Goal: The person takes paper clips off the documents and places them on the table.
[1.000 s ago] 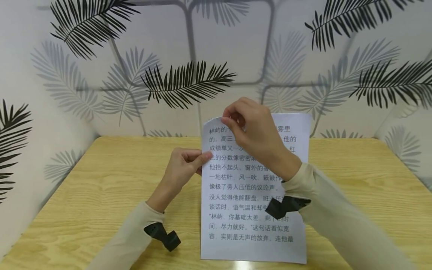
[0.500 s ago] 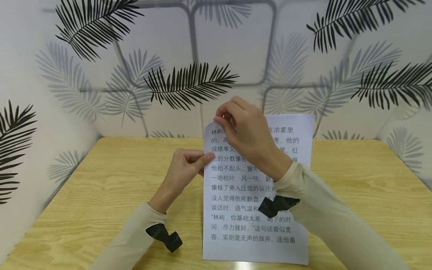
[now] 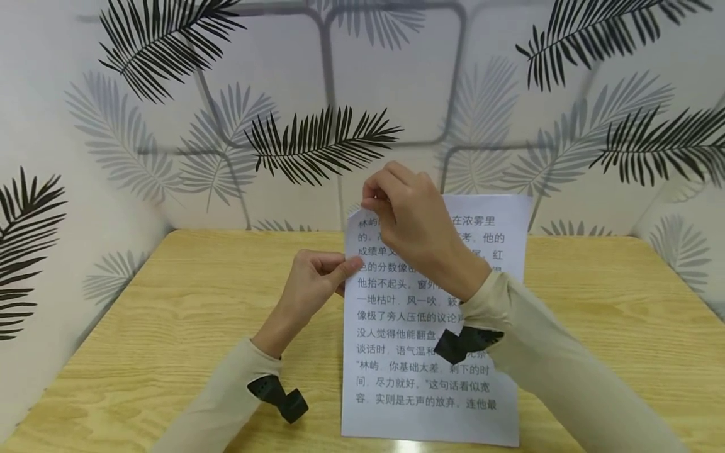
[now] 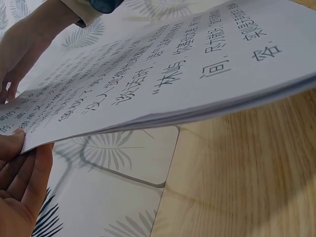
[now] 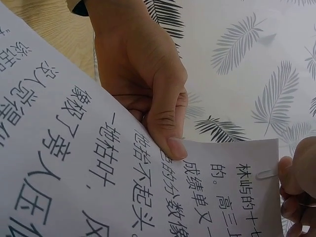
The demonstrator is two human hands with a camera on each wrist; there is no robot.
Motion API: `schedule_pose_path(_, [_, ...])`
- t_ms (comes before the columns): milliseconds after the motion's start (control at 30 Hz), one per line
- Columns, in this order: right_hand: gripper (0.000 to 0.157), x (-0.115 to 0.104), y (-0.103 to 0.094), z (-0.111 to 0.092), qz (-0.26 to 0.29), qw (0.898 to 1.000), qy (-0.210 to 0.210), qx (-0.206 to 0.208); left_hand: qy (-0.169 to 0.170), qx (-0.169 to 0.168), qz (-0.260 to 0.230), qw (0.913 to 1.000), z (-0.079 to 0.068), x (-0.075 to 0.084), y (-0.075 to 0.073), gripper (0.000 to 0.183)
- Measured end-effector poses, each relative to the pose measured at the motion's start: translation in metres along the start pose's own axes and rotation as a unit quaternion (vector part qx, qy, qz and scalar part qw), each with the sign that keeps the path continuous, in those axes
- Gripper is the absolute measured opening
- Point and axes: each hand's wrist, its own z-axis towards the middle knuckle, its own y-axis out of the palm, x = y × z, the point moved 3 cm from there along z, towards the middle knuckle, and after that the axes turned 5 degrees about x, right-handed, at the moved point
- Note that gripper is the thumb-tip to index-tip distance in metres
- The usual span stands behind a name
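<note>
A stack of printed paper sheets (image 3: 419, 418) is held up, tilted, over the table. My left hand (image 3: 308, 283) pinches its left edge, the thumb on the printed face and the fingers behind. In the left wrist view the sheets' edges (image 4: 197, 114) lie slightly fanned. At the top left corner my right hand (image 3: 416, 220) pinches the end of a paper clip (image 5: 267, 174); the clip's rounded loop lies on the printed face, past the top edge. The rest of the clip is hidden by the fingers.
A light wooden table (image 3: 187, 302) lies below the sheets. Behind it stands a pale wall covering (image 3: 391, 75) with a leaf pattern. Both forearms, each with a black wrist camera (image 3: 293, 406), reach in from the near side.
My right hand has shifted left along the top edge to the corner of the sheets. The left hand keeps its hold, and the whole view has shifted slightly.
</note>
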Motion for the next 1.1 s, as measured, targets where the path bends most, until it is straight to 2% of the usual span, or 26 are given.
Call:
schedule_pose_path(200, [0.011,0.001,-0.004,0.002,0.019,1.0,0.005,0.0,0.0,-0.008,0.008,0.9999,-0.001,0.0,0.003,0.021])
schedule_pose_path(467, [0.009,0.003,-0.005,0.002,0.056,0.998,0.026,-0.016,-0.004,0.002,0.012,0.9999,-0.001,0.0,0.001,0.02])
schedule_pose_path(767, [0.012,0.003,-0.006,0.003,0.021,0.999,0.02,-0.03,-0.007,0.005,0.016,0.9998,-0.001,0.001,0.002,0.02])
schedule_pose_path(967, [0.013,0.003,-0.011,0.006,0.056,0.998,0.014,-0.001,-0.009,0.01,0.025,0.9996,-0.002,-0.003,0.002,0.019])
schedule_pose_path(1100, [0.012,0.006,-0.015,0.007,0.057,0.998,0.011,0.01,-0.006,0.011,0.027,0.9996,-0.003,-0.003,0.001,0.019])
